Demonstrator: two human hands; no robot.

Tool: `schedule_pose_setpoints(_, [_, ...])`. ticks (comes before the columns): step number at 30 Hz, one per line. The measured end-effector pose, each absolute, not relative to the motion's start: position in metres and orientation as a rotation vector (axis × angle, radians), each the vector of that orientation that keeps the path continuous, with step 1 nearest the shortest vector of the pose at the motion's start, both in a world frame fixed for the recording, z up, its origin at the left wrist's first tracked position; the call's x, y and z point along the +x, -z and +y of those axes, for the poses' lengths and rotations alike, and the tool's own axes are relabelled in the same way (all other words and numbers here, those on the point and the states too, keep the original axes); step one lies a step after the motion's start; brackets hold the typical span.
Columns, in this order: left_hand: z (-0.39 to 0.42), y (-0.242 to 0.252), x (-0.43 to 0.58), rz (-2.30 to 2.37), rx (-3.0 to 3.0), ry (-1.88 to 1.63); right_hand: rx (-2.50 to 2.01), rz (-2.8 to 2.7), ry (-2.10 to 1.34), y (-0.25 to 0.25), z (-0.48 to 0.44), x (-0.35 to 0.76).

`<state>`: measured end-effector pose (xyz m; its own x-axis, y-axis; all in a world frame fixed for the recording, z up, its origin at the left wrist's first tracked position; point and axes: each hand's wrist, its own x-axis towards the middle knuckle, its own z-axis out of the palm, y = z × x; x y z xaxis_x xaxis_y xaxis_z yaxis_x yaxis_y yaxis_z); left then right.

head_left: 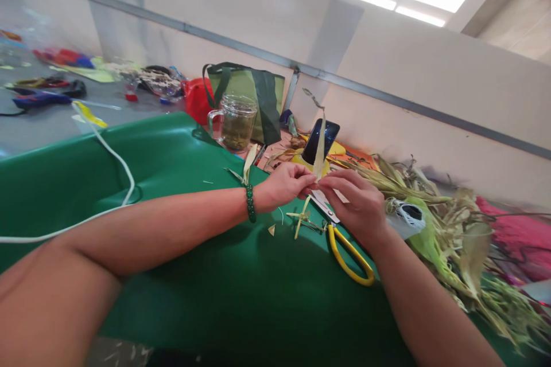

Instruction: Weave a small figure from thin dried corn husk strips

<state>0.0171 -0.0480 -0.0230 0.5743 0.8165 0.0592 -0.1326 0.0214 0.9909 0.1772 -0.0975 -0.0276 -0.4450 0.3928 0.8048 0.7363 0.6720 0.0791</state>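
Bare left hand (pixel 284 186) and right hand (pixel 359 198) pinched a long pale dried-husk strip (pixel 321 152) upright by its base, apparently for steadiness; yellow-handled metal scissors (pixel 330 213) lay near, seemingly handy

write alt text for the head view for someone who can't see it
A person's left hand and right hand pinch a pale, dry, leaf-like strip upright above a green sheet. Yellow-handled metal scissors lie nearby; beyond are a clear glass mug and two-tone green bag, with dry pale leaves heaped at right.
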Motion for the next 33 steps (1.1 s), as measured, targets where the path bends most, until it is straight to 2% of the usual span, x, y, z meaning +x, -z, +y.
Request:
schedule_pose_setpoints(9, [-0.047,0.027,0.017,0.694,1.426,-0.818,-0.905,-2.248,0.837,0.025,-0.099,0.180])
schedule_pose_setpoints(13, [-0.046,0.028,0.017,0.651,1.378,-0.825,-0.929,-2.277,0.859,0.027,-0.096,0.181])
schedule_pose_setpoints(26, [-0.046,0.035,0.017,0.578,1.575,-0.955,-1.156,-2.015,0.204,0.034,-0.089,0.177])
schedule_pose_setpoints(33, [-0.044,0.042,0.016,0.625,1.801,-1.037,-1.256,-1.679,-0.405,0.032,-0.090,0.172])
